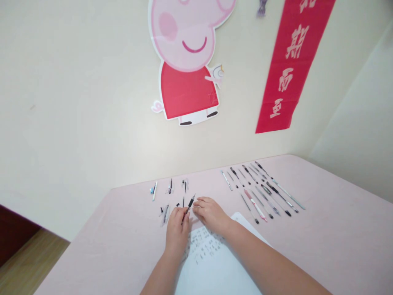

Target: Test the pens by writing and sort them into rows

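Observation:
My left hand (pixel 177 228) rests on the pink table (pixel 331 241) with its fingers closed round a black pen (pixel 189 204) that points up and to the right. Just right of the pen, my right hand (pixel 209 212) lies with its fingers curled, fingertips near the pen's tip; nothing else shows in it. Both forearms lie over a white sheet (pixel 211 262) with scribbled marks. Small pen parts (pixel 166 213) lie left of my left hand.
A row of several pens (pixel 264 190) lies on the table to the right. More pens and caps (pixel 170 186) lie near the far edge. A cartoon pig cutout (pixel 188 61) and a red banner (pixel 290 65) hang on the wall. Wooden floor (pixel 27 266) shows lower left.

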### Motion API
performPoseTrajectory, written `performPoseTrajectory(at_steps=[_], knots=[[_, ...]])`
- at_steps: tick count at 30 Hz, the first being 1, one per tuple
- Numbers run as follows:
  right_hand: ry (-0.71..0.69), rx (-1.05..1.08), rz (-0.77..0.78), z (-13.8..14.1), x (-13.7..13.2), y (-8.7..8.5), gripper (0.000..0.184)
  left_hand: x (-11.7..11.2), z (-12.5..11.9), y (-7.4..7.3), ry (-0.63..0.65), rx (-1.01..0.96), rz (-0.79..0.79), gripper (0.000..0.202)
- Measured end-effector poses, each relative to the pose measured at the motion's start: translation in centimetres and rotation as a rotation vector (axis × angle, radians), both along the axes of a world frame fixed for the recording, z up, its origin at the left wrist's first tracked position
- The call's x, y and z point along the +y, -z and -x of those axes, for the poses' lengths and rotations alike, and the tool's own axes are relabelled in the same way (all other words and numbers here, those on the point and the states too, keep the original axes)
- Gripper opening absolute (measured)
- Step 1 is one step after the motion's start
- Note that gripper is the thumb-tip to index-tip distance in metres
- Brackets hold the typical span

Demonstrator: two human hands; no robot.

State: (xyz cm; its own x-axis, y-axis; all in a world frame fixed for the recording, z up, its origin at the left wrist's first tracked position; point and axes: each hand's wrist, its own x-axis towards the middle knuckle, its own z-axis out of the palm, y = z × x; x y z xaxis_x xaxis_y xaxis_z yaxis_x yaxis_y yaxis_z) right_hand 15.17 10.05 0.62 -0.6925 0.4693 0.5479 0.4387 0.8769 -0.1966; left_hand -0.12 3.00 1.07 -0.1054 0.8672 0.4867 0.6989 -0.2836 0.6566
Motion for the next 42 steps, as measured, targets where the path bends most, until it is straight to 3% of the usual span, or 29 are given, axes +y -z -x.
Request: performPoseTrajectory(at_steps=[16,24,33,37,42], knots=[[0.041,-0.219,-0.078,0.7,-0.5,-0.2,0.015,0.1,0.0,0.3,0.009,0.02,-0.014,0.02],[0.086,-0.175,-0.011,0.5,-1.3,-0.8,0.008,0.1,0.1,0.4,0.003,0.026,-0.03,0.019],[0.107,0.281,0.29,-0.3,-0.6,-1.1,0.019,0.1,0.1,0.3,-0.001,0.029,-0.03,0.02],[0.179,0.495,0.545,-0.1,0.1,-0.6,0.013,0.1,0.1,0.3,0.001,0.028,-0.02,0.021],[0.156,0.782,0.872,-0.2,0.6,-1.0,0.007,0.1,0.1,0.3,0.011,0.016,-0.002,0.02]])
